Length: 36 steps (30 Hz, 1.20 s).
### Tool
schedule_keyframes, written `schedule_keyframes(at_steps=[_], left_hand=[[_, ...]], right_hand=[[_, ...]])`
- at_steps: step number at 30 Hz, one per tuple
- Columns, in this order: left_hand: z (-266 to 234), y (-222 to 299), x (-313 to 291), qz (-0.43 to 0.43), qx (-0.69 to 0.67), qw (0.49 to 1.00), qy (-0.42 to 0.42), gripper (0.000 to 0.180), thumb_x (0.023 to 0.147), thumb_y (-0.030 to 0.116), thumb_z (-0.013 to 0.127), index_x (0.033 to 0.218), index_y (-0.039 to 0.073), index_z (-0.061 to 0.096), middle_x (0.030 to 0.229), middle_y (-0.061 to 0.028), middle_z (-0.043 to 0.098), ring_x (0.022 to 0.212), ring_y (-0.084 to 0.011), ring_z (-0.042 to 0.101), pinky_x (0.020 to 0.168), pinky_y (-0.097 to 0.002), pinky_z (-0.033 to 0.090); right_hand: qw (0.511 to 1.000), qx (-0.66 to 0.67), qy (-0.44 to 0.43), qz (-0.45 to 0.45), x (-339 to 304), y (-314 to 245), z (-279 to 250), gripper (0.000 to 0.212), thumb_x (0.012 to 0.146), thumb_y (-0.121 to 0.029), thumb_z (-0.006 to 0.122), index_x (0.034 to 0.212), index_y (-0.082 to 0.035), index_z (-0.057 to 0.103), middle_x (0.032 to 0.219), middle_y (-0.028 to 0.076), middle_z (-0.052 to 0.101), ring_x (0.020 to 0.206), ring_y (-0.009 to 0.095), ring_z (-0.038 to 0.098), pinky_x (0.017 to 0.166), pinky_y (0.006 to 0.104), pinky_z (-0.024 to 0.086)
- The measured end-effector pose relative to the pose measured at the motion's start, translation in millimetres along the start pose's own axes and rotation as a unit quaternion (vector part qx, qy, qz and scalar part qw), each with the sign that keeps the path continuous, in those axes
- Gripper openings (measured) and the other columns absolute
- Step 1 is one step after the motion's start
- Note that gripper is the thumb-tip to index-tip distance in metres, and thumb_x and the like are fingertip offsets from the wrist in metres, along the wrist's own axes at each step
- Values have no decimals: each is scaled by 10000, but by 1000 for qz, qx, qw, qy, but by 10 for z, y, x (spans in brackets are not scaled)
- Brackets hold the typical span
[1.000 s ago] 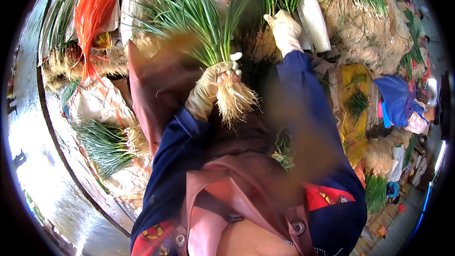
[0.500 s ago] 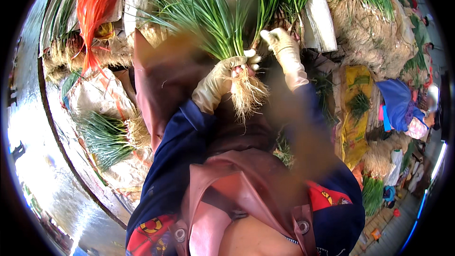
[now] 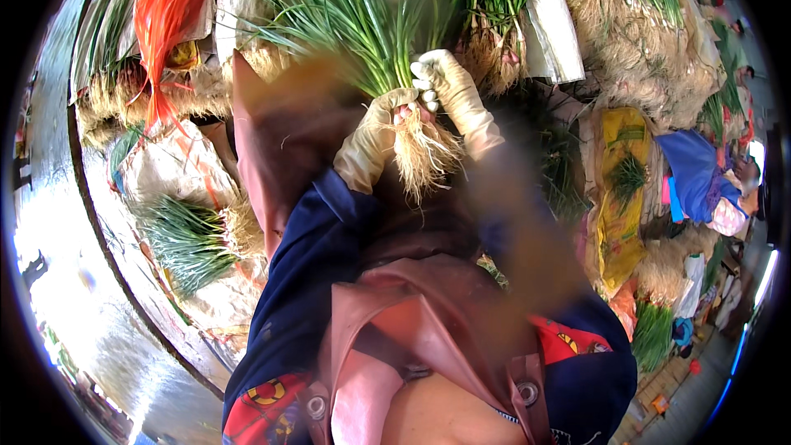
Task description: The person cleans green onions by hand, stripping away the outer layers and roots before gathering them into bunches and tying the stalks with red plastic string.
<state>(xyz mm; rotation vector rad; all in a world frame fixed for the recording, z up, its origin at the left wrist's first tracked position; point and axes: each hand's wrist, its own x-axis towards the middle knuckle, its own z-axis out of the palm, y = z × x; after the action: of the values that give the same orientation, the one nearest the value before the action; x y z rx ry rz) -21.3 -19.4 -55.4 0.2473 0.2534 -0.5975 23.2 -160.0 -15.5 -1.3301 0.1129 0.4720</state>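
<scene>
My left hand (image 3: 368, 142), in a cream rubber glove, is wrapped round a bunch of green onions (image 3: 375, 49) just above the roots. The green leaves point away from me, and the pale stringy roots (image 3: 426, 152) hang toward my lap. From the right, my right hand (image 3: 458, 92), gloved alike, closes its fingers against the base of the same bunch, touching the left fingertips. Beyond that hand more green onions (image 3: 498, 45) lie with reddish bulbs and roots toward me.
Orange plastic strips (image 3: 165, 25) hang at the far left. Another onion bunch (image 3: 191, 241) lies on sacking to the left. A big rooted heap (image 3: 634, 58) fills the far right, near a yellow sack (image 3: 620, 198). Another person (image 3: 700, 177) is at the right edge.
My right hand has moved left from the onions beyond it to the bunch in my left hand. It now closes on the bunch's base.
</scene>
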Motion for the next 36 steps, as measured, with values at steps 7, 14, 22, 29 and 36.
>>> schedule_keyframes(at_steps=[7,14,22,29,36], left_hand=[[-29,49,-59,19,50,998,-34,229,847,165,575,910,-54,596,696,-174,632,735,-293,607,722,-385,520],[-54,-40,39,21,-28,997,-75,273,826,111,569,1033,-64,540,880,-120,601,773,-240,599,721,-353,519],[-25,-74,-59,-36,-103,989,-96,264,823,110,571,1014,-73,587,878,-172,653,991,-315,581,895,-410,474],[352,-92,-208,22,-76,997,-11,223,847,81,546,965,-108,558,689,-116,592,539,-144,551,562,-262,512],[242,-276,-86,-40,-101,992,-65,242,804,78,555,992,-71,587,915,-192,613,826,-241,599,806,-400,522]], right_hand=[[999,27,-40,14,-185,-360,12,109,908,-127,579,938,-22,585,769,52,612,569,81,522,485,193,431],[863,416,-139,-252,-549,-580,-1233,219,887,-102,558,1104,-102,525,573,-86,427,493,18,388,427,138,327],[976,197,-70,-60,-465,-163,-460,264,896,-152,585,1144,-61,583,791,-10,582,568,25,469,522,183,414],[896,-355,94,-250,-707,150,-173,221,885,-21,563,1090,-99,584,991,54,682,808,142,674,683,259,536],[938,-151,312,6,-689,139,-499,145,876,-66,586,1013,-104,614,740,32,627,578,94,531,554,283,460]])
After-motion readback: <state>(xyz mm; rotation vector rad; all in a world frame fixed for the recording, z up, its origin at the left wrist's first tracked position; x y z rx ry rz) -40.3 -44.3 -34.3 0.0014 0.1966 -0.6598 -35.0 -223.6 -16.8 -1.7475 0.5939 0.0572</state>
